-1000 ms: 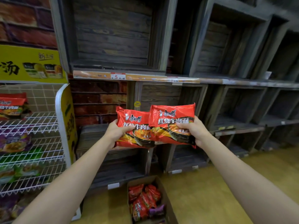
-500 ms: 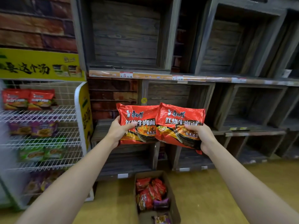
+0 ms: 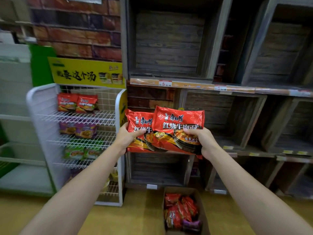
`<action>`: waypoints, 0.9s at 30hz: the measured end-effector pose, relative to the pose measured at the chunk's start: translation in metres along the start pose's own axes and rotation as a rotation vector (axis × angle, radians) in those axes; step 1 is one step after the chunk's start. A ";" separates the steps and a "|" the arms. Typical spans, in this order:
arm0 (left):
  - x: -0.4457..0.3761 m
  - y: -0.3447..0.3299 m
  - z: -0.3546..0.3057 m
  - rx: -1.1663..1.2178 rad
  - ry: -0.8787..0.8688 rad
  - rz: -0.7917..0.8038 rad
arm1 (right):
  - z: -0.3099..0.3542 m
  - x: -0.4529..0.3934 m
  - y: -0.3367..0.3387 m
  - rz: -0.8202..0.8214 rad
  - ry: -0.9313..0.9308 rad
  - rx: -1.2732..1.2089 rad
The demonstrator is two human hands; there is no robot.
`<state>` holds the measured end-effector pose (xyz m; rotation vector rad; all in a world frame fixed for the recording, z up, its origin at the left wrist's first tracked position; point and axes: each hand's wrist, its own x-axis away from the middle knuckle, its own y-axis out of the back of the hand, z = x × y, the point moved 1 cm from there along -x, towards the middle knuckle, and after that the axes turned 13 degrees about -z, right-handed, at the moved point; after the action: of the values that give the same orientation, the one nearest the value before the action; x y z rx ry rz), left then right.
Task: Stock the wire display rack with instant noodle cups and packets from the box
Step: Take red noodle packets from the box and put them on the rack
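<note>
Two glossy red plastic instant noodle packets (image 3: 165, 131), overlapping side by side, were held up at the centre of view, the left hand (image 3: 126, 139) pinching the left packet's lower edge and the right hand (image 3: 200, 141) gripping the right packet's lower corner, fingers curled onto film. The white wire display rack (image 3: 79, 136) stood at nine o'clock, the brown cardboard box (image 3: 183, 212) at six. The packets were judged light, crinkly, slippery and crushable; a hold along the edges was judged safest.
</note>
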<state>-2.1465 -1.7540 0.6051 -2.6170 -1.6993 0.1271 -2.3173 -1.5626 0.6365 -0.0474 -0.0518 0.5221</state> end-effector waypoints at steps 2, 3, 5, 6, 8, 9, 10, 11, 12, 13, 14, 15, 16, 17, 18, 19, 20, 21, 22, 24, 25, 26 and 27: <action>-0.009 0.020 -0.001 0.006 0.007 -0.014 | 0.001 0.000 -0.030 0.044 0.009 0.009; -0.013 0.031 -0.003 0.009 0.009 -0.026 | 0.001 0.001 -0.046 0.068 0.012 0.012; -0.023 0.057 -0.004 0.002 0.007 -0.058 | -0.002 0.005 -0.080 0.123 0.006 0.006; -0.027 0.069 -0.004 -0.005 0.006 -0.073 | -0.003 0.008 -0.094 0.150 0.004 0.004; -0.037 0.102 -0.005 -0.004 0.004 -0.111 | -0.009 0.013 -0.132 0.194 -0.004 0.015; -0.042 0.118 -0.005 0.000 0.007 -0.124 | -0.012 0.015 -0.149 0.206 -0.007 0.019; -0.046 0.133 -0.005 0.000 0.013 -0.133 | -0.015 0.018 -0.166 0.220 -0.009 0.019; -0.051 0.150 -0.004 -0.003 0.019 -0.144 | -0.018 0.019 -0.183 0.234 -0.013 0.018; -0.055 0.165 -0.004 -0.010 0.022 -0.145 | -0.021 0.021 -0.200 0.243 -0.020 0.018; -0.059 0.181 -0.004 -0.018 0.034 -0.143 | -0.025 0.023 -0.216 0.251 -0.028 0.015; -0.063 0.195 -0.003 -0.029 0.050 -0.137 | -0.028 0.026 -0.233 0.262 -0.039 0.012; -0.068 0.210 -0.002 -0.046 0.065 -0.130 | -0.032 0.028 -0.249 0.274 -0.051 0.007; -0.073 0.225 0.001 -0.050 0.074 -0.116 | -0.036 0.031 -0.265 0.286 -0.066 0.001; -0.076 0.238 0.005 -0.045 0.085 -0.096 | -0.041 0.034 -0.282 0.298 -0.079 -0.006; -0.081 0.251 0.009 -0.034 0.103 -0.077 | -0.045 0.037 -0.297 0.307 -0.091 -0.009; -0.085 0.262 0.013 -0.021 0.131 -0.064 | -0.050 0.039 -0.311 0.313 -0.103 -0.011; -0.088 0.273 0.018 0.002 0.161 -0.054 | -0.055 0.042 -0.324 0.318 -0.117 -0.012; -0.090 0.283 0.023 0.030 0.190 -0.036 | -0.060 0.045 -0.335 0.324 -0.134 -0.011; -0.093 0.292 0.028 0.052 0.216 -0.017 | -0.067 0.048 -0.345 0.334 -0.156 -0.007; -0.099 0.309 0.042 0.057 0.278 -0.015 | -0.081 0.054 -0.362 0.354 -0.206 0.012; -0.100 0.315 0.049 0.054 0.309 -0.029 | -0.087 0.056 -0.368 0.361 -0.224 0.025; -0.101 0.321 0.055 0.054 0.337 -0.055 | -0.093 0.058 -0.375 0.365 -0.241 0.042; -0.103 0.328 0.063 0.063 0.359 -0.082 | -0.099 0.059 -0.382 0.368 -0.259 0.061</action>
<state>-1.8944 -1.9838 0.5289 -2.3426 -1.6393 -0.2691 -2.0705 -1.8672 0.5624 0.0724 -0.2842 0.8954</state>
